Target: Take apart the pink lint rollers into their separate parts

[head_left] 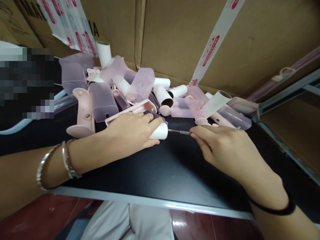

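Note:
My left hand [127, 130] lies over a white roll [160, 131], fingers closed around it, so that only its right end shows. A pale pink open plastic part [143, 107] lies just behind these fingers. My right hand [222, 146] pinches a thin metal tool [184, 132]. Its narrow tip points left and reaches the edge of the roll's end; whether it touches is too fine to tell. To the left of my left hand stands a pink plastic handle [85, 115], beside a clear purplish cover [103, 101].
Behind my hands spreads a pile of clear purplish covers [143, 83], pink parts and white tubes [162, 95]. One tube [103, 53] stands upright. Large taped cardboard boxes [172, 40] back the black tabletop [150, 173]. A metal frame [287, 88] rises at right. A blurred-out person is at left.

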Demonstrator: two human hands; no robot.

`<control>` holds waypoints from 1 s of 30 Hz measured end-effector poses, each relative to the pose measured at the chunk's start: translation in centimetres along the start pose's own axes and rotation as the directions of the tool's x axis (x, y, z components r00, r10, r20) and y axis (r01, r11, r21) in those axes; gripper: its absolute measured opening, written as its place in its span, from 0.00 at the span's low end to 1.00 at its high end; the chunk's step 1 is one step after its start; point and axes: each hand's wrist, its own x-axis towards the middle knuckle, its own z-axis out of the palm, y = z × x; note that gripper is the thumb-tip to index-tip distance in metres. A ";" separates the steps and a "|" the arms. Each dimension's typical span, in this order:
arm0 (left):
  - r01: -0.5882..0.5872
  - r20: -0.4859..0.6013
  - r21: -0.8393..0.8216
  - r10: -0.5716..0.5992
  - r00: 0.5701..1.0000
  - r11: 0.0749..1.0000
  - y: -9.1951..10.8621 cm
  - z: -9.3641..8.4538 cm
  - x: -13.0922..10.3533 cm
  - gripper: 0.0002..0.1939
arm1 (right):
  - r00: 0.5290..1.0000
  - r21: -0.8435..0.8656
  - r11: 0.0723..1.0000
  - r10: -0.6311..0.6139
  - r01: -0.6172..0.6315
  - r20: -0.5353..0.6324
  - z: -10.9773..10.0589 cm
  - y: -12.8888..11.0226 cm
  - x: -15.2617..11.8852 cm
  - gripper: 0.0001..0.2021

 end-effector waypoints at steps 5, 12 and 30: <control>-0.003 0.030 0.082 0.000 1.000 0.997 0.0 0.0 0.1 0.23 | 1.000 0.000 1.000 0.003 -0.003 -0.018 0.0 0.0 0.0 0.11; -0.022 0.026 0.054 0.021 0.999 0.998 -0.1 0.0 0.0 0.22 | 1.000 0.024 1.000 -0.018 0.019 -0.020 0.0 -0.1 -0.1 0.09; 0.165 -0.077 -0.134 -0.177 0.981 0.977 0.9 -1.3 0.3 0.27 | 0.973 0.005 0.975 0.222 -0.223 0.058 0.6 2.6 -0.7 0.13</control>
